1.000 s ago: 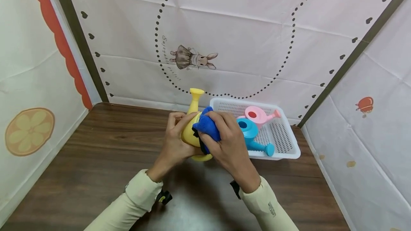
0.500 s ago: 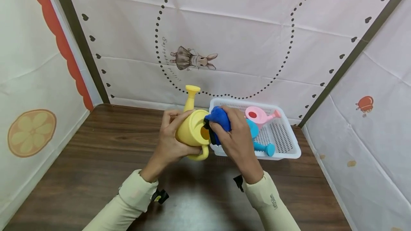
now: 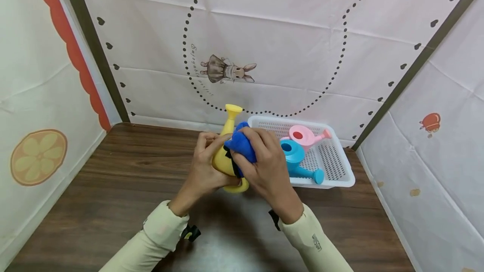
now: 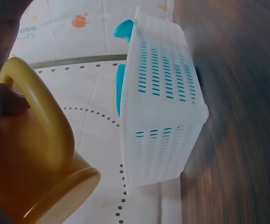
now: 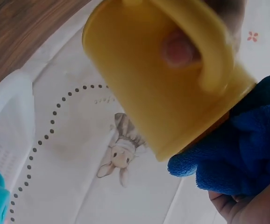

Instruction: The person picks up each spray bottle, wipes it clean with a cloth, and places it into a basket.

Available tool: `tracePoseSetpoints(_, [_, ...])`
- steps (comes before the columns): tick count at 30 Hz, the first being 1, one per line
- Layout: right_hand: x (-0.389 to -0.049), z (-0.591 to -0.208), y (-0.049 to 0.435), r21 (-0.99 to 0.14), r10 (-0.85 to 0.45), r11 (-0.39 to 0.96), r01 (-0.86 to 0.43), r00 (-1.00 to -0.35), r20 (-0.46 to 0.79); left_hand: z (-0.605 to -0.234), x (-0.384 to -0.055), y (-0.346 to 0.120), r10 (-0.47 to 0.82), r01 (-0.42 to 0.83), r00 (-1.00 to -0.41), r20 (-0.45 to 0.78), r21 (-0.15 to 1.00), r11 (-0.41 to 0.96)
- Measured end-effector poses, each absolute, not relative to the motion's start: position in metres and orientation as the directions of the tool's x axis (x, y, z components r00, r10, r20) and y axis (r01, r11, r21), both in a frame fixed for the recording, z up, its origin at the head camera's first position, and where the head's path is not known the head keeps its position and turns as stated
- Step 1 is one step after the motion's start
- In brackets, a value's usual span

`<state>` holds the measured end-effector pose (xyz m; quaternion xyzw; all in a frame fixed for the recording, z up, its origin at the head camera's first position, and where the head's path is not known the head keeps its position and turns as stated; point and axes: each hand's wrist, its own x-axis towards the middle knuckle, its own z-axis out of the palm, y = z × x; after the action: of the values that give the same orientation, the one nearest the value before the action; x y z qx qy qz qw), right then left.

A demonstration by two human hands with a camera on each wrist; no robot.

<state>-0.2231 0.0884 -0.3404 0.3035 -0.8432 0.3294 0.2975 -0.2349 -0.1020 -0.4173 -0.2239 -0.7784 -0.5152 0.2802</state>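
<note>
My left hand (image 3: pixel 204 167) grips a yellow watering can (image 3: pixel 223 160) round its body, holding it above the table with the spout pointing away. In the right wrist view the can (image 5: pixel 158 79) shows its looped handle, with a fingertip inside the loop. My right hand (image 3: pixel 266 163) holds a bunched blue cloth (image 3: pixel 243 145) with a dark strip along its edge. The cloth (image 5: pixel 238 149) lies against the can's top opening in the right wrist view. From the head view, cloth and right hand cover that opening.
A white perforated basket (image 3: pixel 340 154) stands on the brown wooden table (image 3: pixel 151 146) to the right. Inside it lie a blue watering can (image 3: pixel 293 154) and a pink watering can (image 3: pixel 302 134). Printed white sheets (image 3: pixel 287 53) wall the table at the back and sides.
Half a second ago the cloth was drawn off to the right, baring the can's opening. Now the right hand has brought it back left onto the can, which has tilted slightly.
</note>
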Motion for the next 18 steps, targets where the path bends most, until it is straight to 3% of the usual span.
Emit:
tracePoseSetpoints(5, [-0.213, -0.344, 0.088, -0.319, -0.348, 0.603, -0.731, -0.601, 0.72, -0.412, -0.236, -0.105, -0.009, 0.576, -0.786, 0.619, 0.737, 0.353])
tracePoseSetpoints(11, [-0.212, -0.355, 0.097, -0.36, -0.307, 0.61, -0.706, -0.629, 0.714, -0.407, -0.236, -0.112, -0.046, 0.552, -0.804, 0.593, 0.773, 0.313])
tracePoseSetpoints(14, [-0.218, -0.355, 0.103, -0.443, -0.242, 0.607, -0.66, -0.684, 0.688, -0.408, -0.237, -0.116, -0.016, 0.584, -0.788, 0.616, 0.755, 0.298])
tracePoseSetpoints(18, [-0.229, -0.349, 0.109, -0.686, -0.131, 0.499, -0.529, -0.829, 0.544, -0.41, -0.237, -0.119, 0.022, 0.632, -0.759, 0.651, 0.728, 0.265])
